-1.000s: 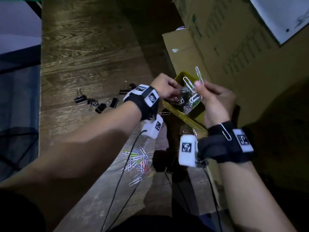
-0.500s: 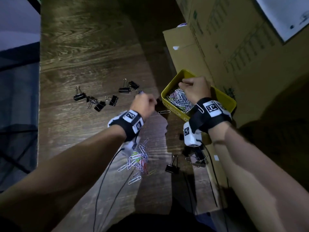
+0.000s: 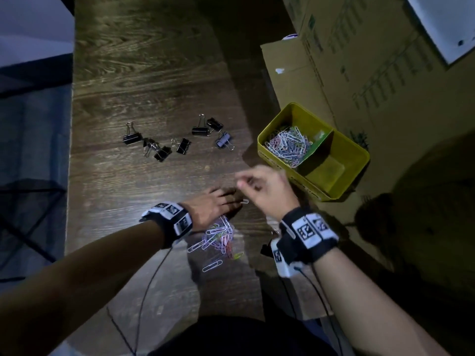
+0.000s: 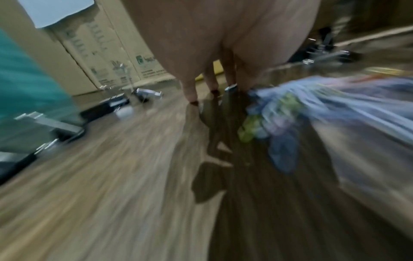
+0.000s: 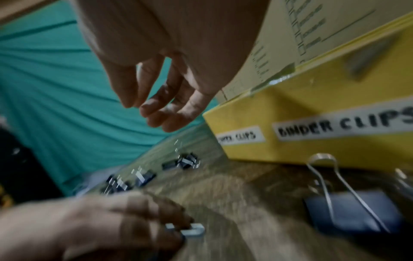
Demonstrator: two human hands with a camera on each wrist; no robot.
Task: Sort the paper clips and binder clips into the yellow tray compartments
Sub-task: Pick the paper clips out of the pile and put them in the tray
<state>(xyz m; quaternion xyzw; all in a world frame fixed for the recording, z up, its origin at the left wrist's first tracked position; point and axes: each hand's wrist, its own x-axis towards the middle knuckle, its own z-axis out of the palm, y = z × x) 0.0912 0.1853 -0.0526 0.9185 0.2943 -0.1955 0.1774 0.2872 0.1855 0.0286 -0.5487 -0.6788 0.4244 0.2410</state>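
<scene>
Dark wood-grain tabletop (image 3: 144, 80), and at its right edge the yellow rectangular plastic tray (image 3: 358, 160), the landmark here. Tray's far compartment holds a heap of pastel wire paper clips (image 3: 288, 146); near compartment, labelled for binder clips, looks bare. Black metal binder clips (image 3: 183, 145) lie scattered well left of the tray, handles pointing every way. Loose pile of coloured paper clips (image 3: 218, 233) sits nearer the person than the tray. Left hand (image 3: 210, 208) lies flat, fingers spread, touching a single white paper clip (image 3: 245, 201) whose long axis runs roughly toward the tray. Right hand (image 3: 267, 191) hovers, grip narrow, loosely curled, apparently empty. Risk: flat fingers may skid the thin clip instead of lifting it.
</scene>
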